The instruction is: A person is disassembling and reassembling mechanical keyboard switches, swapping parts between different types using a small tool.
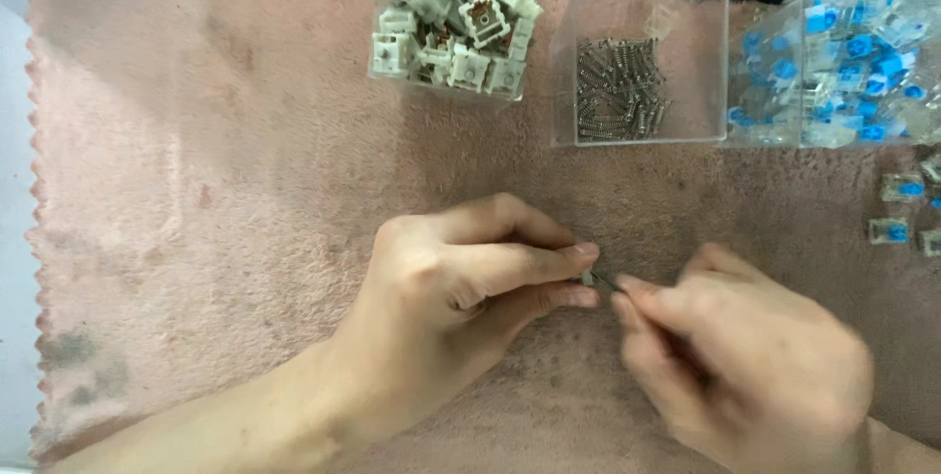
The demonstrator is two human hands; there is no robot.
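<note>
Pink fleece mat [245, 190] spans the table; below its clear box of springs [627, 92], the left hand [461, 288] pinches a tiny part [590, 280], the right hand [745, 366] pinching a thin tool [606, 284] against it. Best held steady, I'd say.

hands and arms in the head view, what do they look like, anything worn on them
Both are bare: the left hand and right hand wear no gloves, rings or watch, and no sleeves show on the forearms. Fingernails are short and unpainted.
</note>
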